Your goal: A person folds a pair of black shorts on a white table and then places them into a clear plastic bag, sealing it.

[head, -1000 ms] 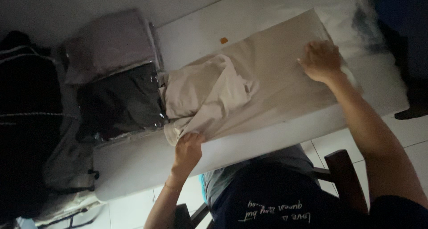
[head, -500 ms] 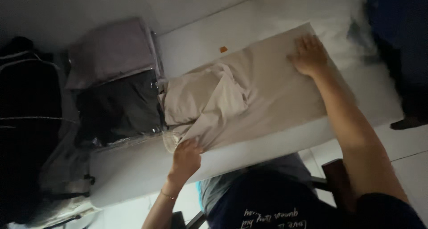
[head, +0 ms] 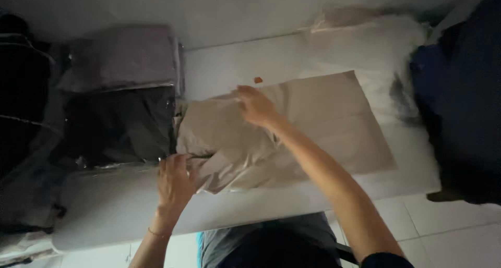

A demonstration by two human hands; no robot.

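A beige garment (head: 323, 122) lies on a white table (head: 115, 205). Its right part is flat and its left part is bunched in folds. My left hand (head: 175, 179) grips the crumpled near-left edge of the garment. My right hand (head: 255, 106) reaches across the cloth and pinches a fold at its far edge, near the middle. My forearm crosses over the flat part of the garment.
Two folded garments in clear bags lie at the left, a grey one (head: 125, 57) behind a dark one (head: 120, 124). A white plastic bag (head: 376, 38) sits at the back right beside dark blue cloth (head: 464, 90). A small orange speck (head: 258, 80) lies on the table.
My right hand has moved from the garment's far right end to its middle and taken hold of a fold. My left hand stays on the bunched left edge.
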